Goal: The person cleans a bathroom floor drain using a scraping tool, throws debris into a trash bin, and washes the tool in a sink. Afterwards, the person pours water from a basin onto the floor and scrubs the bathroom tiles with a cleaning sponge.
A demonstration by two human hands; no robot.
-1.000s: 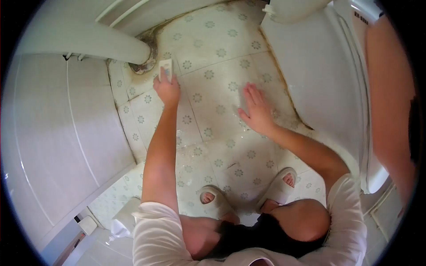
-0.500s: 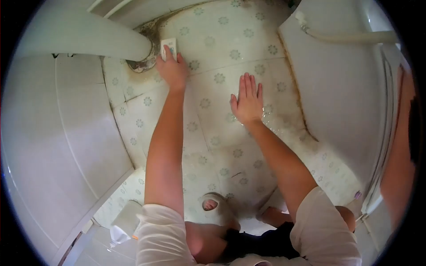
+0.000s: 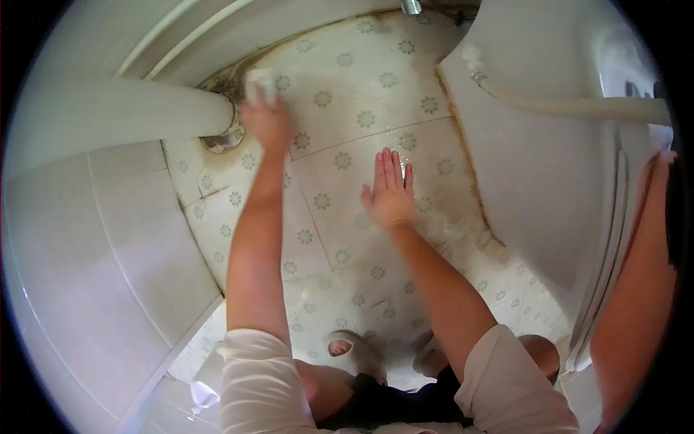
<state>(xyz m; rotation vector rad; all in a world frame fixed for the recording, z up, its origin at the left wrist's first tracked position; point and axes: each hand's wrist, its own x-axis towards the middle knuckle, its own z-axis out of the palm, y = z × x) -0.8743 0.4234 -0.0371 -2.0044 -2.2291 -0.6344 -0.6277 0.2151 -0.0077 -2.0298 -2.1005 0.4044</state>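
Observation:
At the base of a thick white pipe, my left hand is closed on a small white rectangular block, its fingers over the near end; both are blurred. The block is against the tiled floor, beside dark grime around the pipe's foot. My right hand lies flat, palm down, on the patterned tiles with fingers stretched out and nothing in it. Water glistens on the floor near its fingers.
White tiled panels rise on the left. A pale hose runs along a white fixture on the right, with a brown-stained edge. A metal fitting shows at the top. A bare limb stands at the far right.
The view has shifted, so the floor and pipe sit lower in the picture. My left hand still holds the white block by the pipe, now blurred. My right hand stays flat on the floor.

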